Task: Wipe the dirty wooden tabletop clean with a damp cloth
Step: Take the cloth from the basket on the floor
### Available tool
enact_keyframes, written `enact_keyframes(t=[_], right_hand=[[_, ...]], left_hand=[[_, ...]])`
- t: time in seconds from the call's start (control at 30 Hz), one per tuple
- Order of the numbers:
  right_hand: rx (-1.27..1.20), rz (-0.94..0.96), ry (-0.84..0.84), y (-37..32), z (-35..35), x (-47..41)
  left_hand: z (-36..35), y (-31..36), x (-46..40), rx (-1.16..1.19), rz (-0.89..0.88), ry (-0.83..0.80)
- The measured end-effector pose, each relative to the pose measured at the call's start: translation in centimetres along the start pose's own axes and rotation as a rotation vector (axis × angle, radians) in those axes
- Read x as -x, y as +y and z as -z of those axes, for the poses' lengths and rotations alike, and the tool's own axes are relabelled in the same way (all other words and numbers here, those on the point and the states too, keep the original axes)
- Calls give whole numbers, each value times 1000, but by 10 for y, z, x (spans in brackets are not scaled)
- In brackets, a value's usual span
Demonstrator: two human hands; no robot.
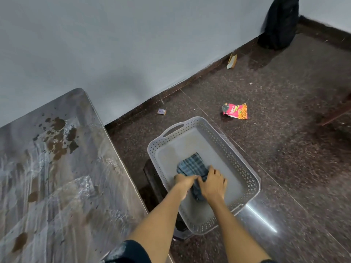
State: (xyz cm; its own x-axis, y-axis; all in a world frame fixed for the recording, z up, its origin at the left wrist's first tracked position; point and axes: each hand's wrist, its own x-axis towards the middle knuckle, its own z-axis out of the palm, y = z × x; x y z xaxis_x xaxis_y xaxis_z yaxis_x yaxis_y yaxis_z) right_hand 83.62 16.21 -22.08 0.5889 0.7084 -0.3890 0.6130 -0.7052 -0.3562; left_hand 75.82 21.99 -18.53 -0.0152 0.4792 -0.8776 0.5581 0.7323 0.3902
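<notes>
A blue checked cloth lies bunched inside a grey perforated plastic basket to the right of the table. My left hand and my right hand both grip the near part of the cloth over the basket's floor. The tabletop fills the left side; it looks glossy and wet with streaks. Brown dirt patches sit near its far end, and more brown smears lie near its front left.
The basket rests on a dark stool or stand beside the table's right edge. On the speckled floor lie a pink snack wrapper, a small scrap and a paper piece. A black bag leans in the far corner.
</notes>
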Motion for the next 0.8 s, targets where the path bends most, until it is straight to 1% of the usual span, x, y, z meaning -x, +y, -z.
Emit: enact_keyframes(t=[0.07, 0.13, 0.23, 0.33, 0.47, 0.57, 0.67, 0.8], right_hand=[[-62, -52, -7, -3, -4, -5], [-220, -58, -3, -8, -5, -8], [-498, -34, -20, -18, 3, -6], [-664, -30, -16, -31, 24, 6], [-818, 5, -33, -52, 64, 26], [-933, 81, -13, -75, 100, 47], [-1041, 158, -30, -106, 129, 77], [-1164, 231, -101, -151, 148, 129]], left_hand=[[-2, 3, -2, 77, 12, -51], [-2, 5, -1, 131, 26, -74], [1, 9, 5, 166, 35, -78], [8, 16, 23, 206, 2, -68], [35, 31, 60, 228, -120, -73], [63, 41, 87, 245, -227, -112], [100, 45, 119, 281, -355, -121], [158, 30, 161, 340, -525, -41]])
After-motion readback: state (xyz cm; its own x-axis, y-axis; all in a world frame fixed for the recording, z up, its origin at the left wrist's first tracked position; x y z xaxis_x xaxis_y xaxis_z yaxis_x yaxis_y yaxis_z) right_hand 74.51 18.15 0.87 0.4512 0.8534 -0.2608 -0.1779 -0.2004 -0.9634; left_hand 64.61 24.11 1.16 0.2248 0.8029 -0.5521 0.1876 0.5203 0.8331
